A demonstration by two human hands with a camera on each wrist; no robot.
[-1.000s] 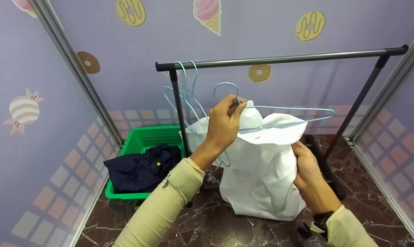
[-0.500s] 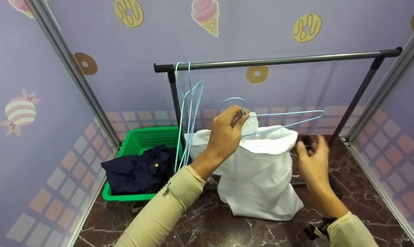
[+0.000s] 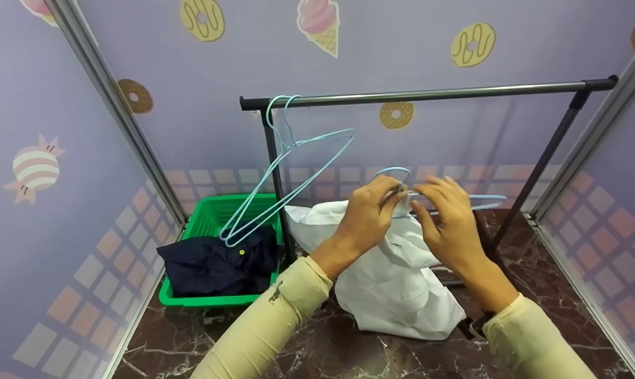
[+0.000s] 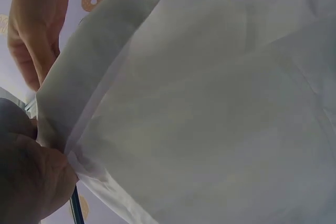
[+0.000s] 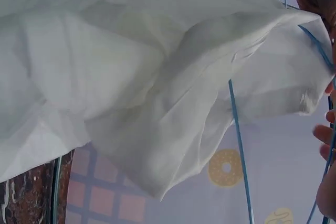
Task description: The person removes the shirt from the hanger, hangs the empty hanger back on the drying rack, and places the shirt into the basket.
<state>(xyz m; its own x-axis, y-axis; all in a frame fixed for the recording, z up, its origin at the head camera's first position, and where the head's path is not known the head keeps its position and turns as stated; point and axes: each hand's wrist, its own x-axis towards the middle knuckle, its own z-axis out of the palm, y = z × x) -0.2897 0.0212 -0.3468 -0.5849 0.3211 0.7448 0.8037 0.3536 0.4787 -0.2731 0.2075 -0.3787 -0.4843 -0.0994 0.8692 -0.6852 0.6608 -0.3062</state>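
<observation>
A white garment (image 3: 385,300), its kind unclear, hangs down to the floor with its upper edge bunched. My left hand (image 3: 369,210) pinches the neck of a light blue wire hanger (image 3: 488,198) together with a corner of that edge. The hanger's hook rises above the fingers, and one arm of it points right. Close to the pinched corner is my right hand (image 3: 449,223), thumb and fingers spread apart around the hanger's wire; whether they touch it cannot be seen. The left wrist view shows the garment's folded band (image 4: 89,61) running between both hands.
A dark clothes rail (image 3: 427,96) spans behind my hands. Two light blue wire hangers (image 3: 322,137) hang at its left end, over a green basket (image 3: 201,218) with a navy garment (image 3: 207,266) in it. Walls stand close on both sides.
My right hand left the garment's right side and moved up and left, beside my left hand. The left hand shifted right and lower with the hanger. The hangers on the rail have swung.
</observation>
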